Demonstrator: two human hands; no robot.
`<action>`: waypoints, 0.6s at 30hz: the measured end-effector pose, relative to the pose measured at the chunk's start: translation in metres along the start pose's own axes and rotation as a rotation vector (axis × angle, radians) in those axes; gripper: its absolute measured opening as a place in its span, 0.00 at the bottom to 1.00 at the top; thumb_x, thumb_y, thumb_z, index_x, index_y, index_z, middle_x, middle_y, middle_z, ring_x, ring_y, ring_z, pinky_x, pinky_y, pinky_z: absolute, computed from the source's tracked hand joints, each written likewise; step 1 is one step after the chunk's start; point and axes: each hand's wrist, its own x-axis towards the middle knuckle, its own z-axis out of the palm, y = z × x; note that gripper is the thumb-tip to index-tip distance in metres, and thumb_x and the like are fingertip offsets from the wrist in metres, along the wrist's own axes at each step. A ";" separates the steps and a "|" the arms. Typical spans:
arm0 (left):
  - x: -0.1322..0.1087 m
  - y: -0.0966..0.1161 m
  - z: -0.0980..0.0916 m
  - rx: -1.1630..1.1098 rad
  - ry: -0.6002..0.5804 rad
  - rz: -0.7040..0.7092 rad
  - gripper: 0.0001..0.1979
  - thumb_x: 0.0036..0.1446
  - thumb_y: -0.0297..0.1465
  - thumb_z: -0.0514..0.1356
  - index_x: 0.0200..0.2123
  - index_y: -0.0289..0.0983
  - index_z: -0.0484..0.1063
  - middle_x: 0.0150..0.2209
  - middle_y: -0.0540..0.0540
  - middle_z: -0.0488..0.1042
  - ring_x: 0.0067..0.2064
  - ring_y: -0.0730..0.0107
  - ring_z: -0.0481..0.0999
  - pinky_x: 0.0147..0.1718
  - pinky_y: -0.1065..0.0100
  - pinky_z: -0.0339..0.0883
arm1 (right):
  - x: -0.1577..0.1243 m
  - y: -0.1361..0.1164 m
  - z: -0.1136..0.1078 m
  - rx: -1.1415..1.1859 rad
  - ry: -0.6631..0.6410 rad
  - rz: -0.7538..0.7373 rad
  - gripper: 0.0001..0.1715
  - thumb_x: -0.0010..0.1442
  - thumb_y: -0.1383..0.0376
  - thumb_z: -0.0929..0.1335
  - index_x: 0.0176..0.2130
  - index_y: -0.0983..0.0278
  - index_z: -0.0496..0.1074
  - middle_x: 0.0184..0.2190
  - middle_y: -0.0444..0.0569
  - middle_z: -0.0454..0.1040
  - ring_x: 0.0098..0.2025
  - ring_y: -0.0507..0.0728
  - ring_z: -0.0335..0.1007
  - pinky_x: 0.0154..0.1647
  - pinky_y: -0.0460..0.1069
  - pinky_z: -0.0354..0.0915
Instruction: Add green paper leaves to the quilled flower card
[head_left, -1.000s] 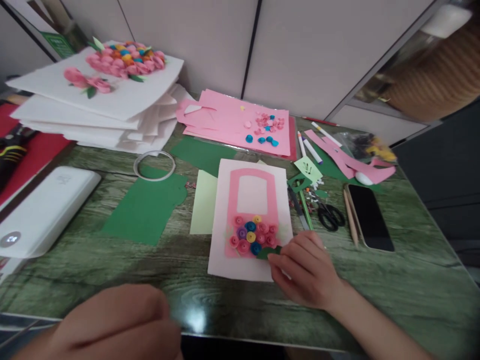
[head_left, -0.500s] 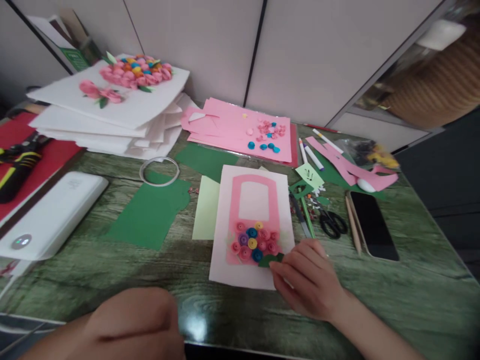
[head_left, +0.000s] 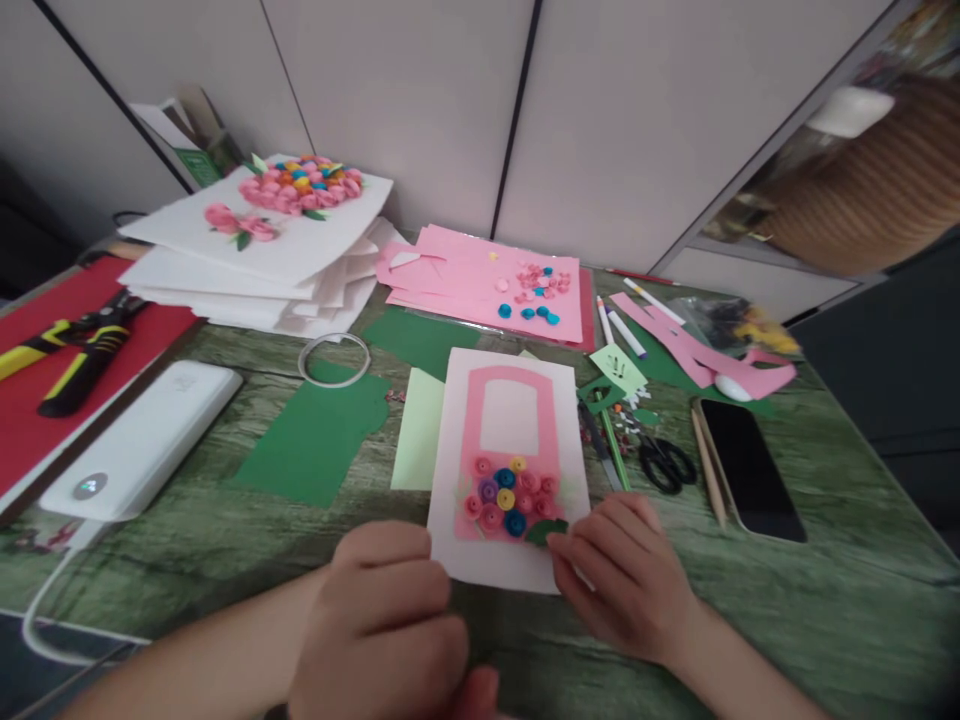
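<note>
A white card (head_left: 446,560) lies upright before me, bearing a pink paper bag shape (head_left: 474,410). Rolled paper flowers (head_left: 506,498) in pink, blue, yellow and purple cover the bag's lower part. At their lower right, my right hand (head_left: 626,575) pinches the end of a dark green paper leaf (head_left: 546,532), which lies over the bag's corner. My left hand (head_left: 382,620) is closed in a fist near the card's lower left, knuckles towards me; whatever its fingers hold, if anything, is hidden.
Scissors (head_left: 666,465), a phone (head_left: 754,470) and paper scraps lie to the right. Green paper (head_left: 307,440), a tape ring (head_left: 334,362) and a white power bank (head_left: 142,440) are left. Behind stand stacked white sheets (head_left: 247,280) and pink sheets (head_left: 457,275).
My left hand has moved up and right, closer to the card. The right hand keeps its pinch on the leaf. The whole view has shifted slightly.
</note>
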 end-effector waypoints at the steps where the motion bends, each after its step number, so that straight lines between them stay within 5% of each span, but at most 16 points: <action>1: 0.007 0.000 0.005 -0.049 0.135 -0.054 0.14 0.57 0.26 0.53 0.19 0.40 0.61 0.13 0.55 0.64 0.18 0.74 0.61 0.21 0.67 0.61 | 0.001 0.000 -0.001 -0.007 0.013 0.031 0.05 0.52 0.74 0.68 0.29 0.65 0.70 0.20 0.45 0.66 0.27 0.53 0.56 0.31 0.52 0.53; 4: 0.018 -0.011 0.027 -0.076 0.421 0.162 0.08 0.50 0.22 0.57 0.23 0.39 0.64 0.11 0.57 0.61 0.17 0.75 0.59 0.18 0.69 0.55 | 0.004 0.002 -0.007 -0.032 0.042 0.163 0.07 0.52 0.73 0.68 0.25 0.65 0.68 0.20 0.45 0.64 0.27 0.54 0.57 0.31 0.52 0.52; 6: 0.021 -0.022 0.040 0.005 0.255 0.290 0.03 0.53 0.25 0.56 0.29 0.36 0.69 0.15 0.55 0.66 0.18 0.75 0.61 0.17 0.69 0.53 | 0.004 0.003 -0.012 -0.061 0.045 0.246 0.09 0.53 0.72 0.67 0.22 0.64 0.67 0.20 0.45 0.63 0.27 0.54 0.57 0.31 0.52 0.51; 9: 0.023 -0.037 0.053 0.160 0.008 0.083 0.05 0.55 0.25 0.54 0.33 0.36 0.70 0.21 0.51 0.69 0.22 0.71 0.66 0.20 0.67 0.58 | 0.003 0.006 -0.018 -0.089 0.003 0.346 0.11 0.53 0.71 0.66 0.21 0.64 0.66 0.20 0.45 0.62 0.27 0.54 0.58 0.31 0.51 0.51; 18: 0.023 -0.043 0.061 0.252 -0.187 -0.080 0.09 0.59 0.30 0.51 0.31 0.36 0.69 0.22 0.51 0.69 0.24 0.69 0.70 0.23 0.68 0.60 | 0.010 0.013 -0.025 0.262 -0.219 0.655 0.08 0.54 0.72 0.65 0.25 0.62 0.65 0.21 0.40 0.59 0.23 0.50 0.58 0.23 0.46 0.55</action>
